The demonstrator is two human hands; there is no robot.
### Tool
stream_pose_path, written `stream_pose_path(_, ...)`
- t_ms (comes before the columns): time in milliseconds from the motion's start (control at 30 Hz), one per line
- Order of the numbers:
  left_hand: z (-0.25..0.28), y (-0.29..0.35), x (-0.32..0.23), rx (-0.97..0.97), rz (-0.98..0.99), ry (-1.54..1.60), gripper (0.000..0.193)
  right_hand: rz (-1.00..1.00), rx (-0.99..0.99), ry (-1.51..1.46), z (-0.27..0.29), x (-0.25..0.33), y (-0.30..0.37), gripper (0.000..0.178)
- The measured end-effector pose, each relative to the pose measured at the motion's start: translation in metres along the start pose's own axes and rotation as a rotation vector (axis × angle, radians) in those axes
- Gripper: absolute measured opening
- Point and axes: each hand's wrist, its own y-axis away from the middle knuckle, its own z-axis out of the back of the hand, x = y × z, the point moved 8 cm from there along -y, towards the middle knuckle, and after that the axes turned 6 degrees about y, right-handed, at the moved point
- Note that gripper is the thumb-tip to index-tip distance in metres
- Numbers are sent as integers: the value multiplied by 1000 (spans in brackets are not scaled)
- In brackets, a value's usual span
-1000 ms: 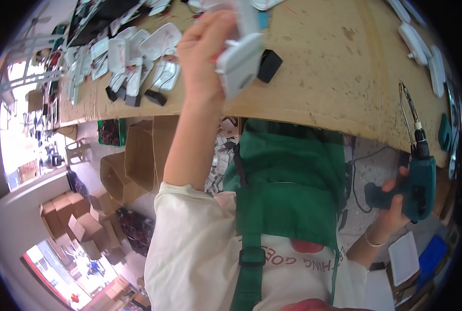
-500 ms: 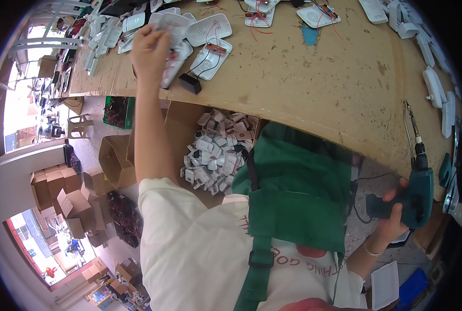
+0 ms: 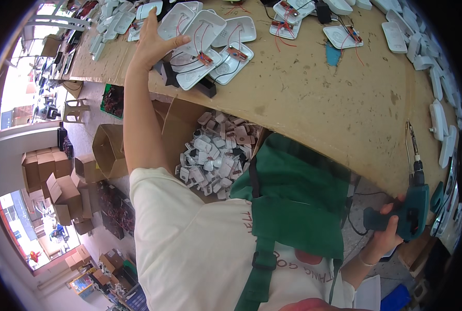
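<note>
My left hand (image 3: 153,45) is reached out over the far left of the bench, thumb and fingers spread. Beside it lies an opened white plastic casing (image 3: 206,31), with red wires running to a small circuit board (image 3: 205,58) in its other half. A similar opened casing (image 3: 233,65) sits just to the right, partly overlapped. A white shell (image 3: 149,10) is by my left fingertips; whether they touch it I cannot tell. At the right, below the bench edge, my right hand (image 3: 387,236) is wrapped round the handle of a dark teal soldering gun (image 3: 415,212), its thin tip pointing away.
The brown bench (image 3: 303,88) carries more opened casings (image 3: 343,36) with boards and wires. White shells line its right edge (image 3: 438,119) and pile up at the far left (image 3: 118,23). An open cardboard box (image 3: 182,116) of small white parts (image 3: 215,155) stands below the bench's front edge.
My left hand has let go of the white casing, which now lies opened beside the others, and its fingers have spread. The right hand keeps its hold on the soldering gun. The view has shifted slightly.
</note>
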Motion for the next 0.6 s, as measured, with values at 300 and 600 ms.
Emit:
stream_pose_path(300,-14,3,5,168,219,29,85,5,50,40,-14,3,-11,59)
stream_pose_path(600,3,51,72,-261,302,1018,38,34,53,20,-26,14,-16,59)
